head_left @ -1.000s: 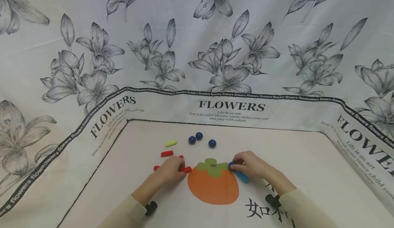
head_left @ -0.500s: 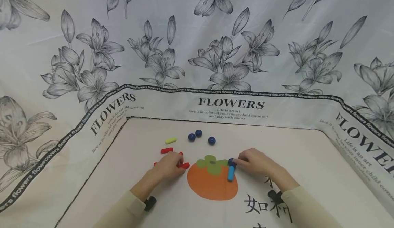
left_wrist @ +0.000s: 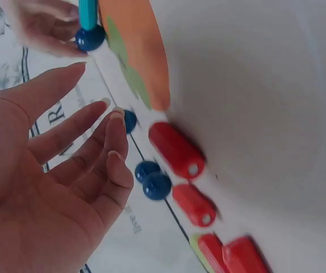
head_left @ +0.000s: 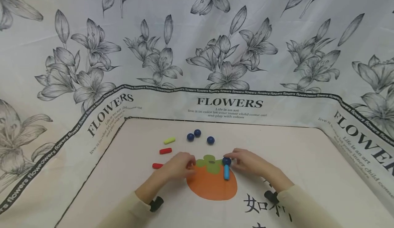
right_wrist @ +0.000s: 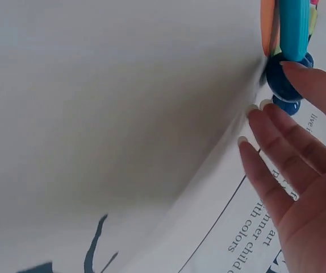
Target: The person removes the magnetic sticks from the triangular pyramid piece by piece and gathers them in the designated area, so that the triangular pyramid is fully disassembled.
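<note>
In the head view my right hand [head_left: 252, 162] holds a dark blue ball [head_left: 226, 161] by its side. A light blue rod [head_left: 226, 172] is joined to that ball and points toward me, over the printed persimmon [head_left: 212, 187]. The right wrist view shows the thumb pressed on the ball; the index finger is out of sight there. My left hand [head_left: 175, 168] hovers by the persimmon's left edge, its fingers loosely bent with nothing between them. Under it, several red rods [left_wrist: 177, 151] lie on the cloth in the left wrist view; my hand hides some of them in the head view.
Three loose dark blue balls [head_left: 210, 140] lie beyond the persimmon. A short yellow rod [head_left: 169, 141] and a red rod [head_left: 165, 151] are to their left. The white tablecloth [head_left: 292, 152] carries black characters [head_left: 257, 203] at the right, with a flowered cloth [head_left: 227, 50] behind.
My right hand has brought the ball and rod leftward, and the rod has swung to point toward me. My left hand has left the red rods and shifted right toward the ball.
</note>
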Demonstrator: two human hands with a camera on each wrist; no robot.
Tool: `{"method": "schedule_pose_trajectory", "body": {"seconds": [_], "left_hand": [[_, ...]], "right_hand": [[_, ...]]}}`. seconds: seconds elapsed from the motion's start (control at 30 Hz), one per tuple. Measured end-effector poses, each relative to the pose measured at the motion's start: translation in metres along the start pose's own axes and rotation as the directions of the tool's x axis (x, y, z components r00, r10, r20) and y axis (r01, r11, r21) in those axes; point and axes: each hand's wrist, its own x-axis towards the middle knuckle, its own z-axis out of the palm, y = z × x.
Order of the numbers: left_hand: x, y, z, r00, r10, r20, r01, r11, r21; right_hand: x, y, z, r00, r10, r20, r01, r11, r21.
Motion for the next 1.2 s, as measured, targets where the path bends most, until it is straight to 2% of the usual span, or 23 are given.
{"method": "schedule_pose_trajectory", "body": {"seconds": [0.17, 0.37, 0.47, 0.6, 0.8, 0.9, 1.0, 1.2], "left_hand": [[0.006, 0.014, 0.012, 0.999, 0.027, 0.03, -0.026, 0.999, -0.037], [0.022, 0.028, 0.028, 0.997, 0.042, 0.062, -0.038, 0.998, -0.056], [0.031, 0.035, 0.035, 0.997, 0.05, 0.06, -0.045, 0.996, -0.079], [0.042, 0.044, 0.043, 0.999, 0.03, 0.043, -0.024, 0.993, -0.118], [0.052, 0.052, 0.055, 0.999, -0.044, 0.015, 0.045, 0.996, -0.082], [0.055, 0.054, 0.057, 0.997, -0.072, 0.0, 0.072, 0.995, -0.073], [0.057, 0.055, 0.057, 0.997, -0.077, -0.011, 0.076, 0.995, -0.066], [0.058, 0.053, 0.059, 0.995, -0.097, 0.001, 0.096, 0.99, -0.099]], "right_hand": [[0.009, 0.0, 0.004, 0.999, -0.033, 0.003, 0.033, 0.999, 0.003], [0.011, 0.004, 0.004, 1.0, 0.016, 0.021, -0.018, 0.996, 0.086], [0.013, 0.005, 0.005, 1.0, 0.02, 0.014, -0.022, 0.994, 0.11], [0.016, 0.004, 0.006, 1.0, 0.014, -0.001, -0.014, 0.992, 0.124], [0.017, 0.005, 0.008, 1.0, 0.0, -0.01, 0.002, 0.991, 0.132], [0.018, 0.006, 0.008, 1.0, 0.01, -0.015, -0.008, 0.992, 0.129], [0.018, 0.007, 0.008, 1.0, 0.023, -0.018, -0.021, 0.992, 0.124], [0.018, 0.007, 0.007, 1.0, 0.024, -0.011, -0.022, 0.993, 0.117]]}}
